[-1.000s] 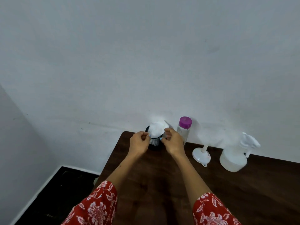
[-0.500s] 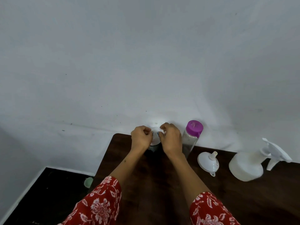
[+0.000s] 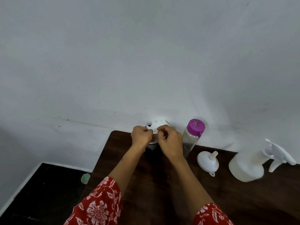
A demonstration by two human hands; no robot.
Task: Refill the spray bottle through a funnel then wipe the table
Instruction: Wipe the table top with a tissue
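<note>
Head view shows both hands at the frame's centre, over a black mesh holder [image 3: 151, 146] at the far edge of the dark surface [image 3: 146, 184]. The left hand [image 3: 141, 135] and right hand [image 3: 170, 142] each have fingers pinched shut on a white tissue [image 3: 157, 125]. Right of them stand a purple-capped bottle [image 3: 192, 137], a white funnel [image 3: 207, 160] lying mouth-down, and the spray bottle [image 3: 248, 166] at the right edge.

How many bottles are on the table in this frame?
2. The clear bottle with a purple cap stands at the back edge, just right of the hands. The white spray bottle is at the right. None seem hidden.
</note>
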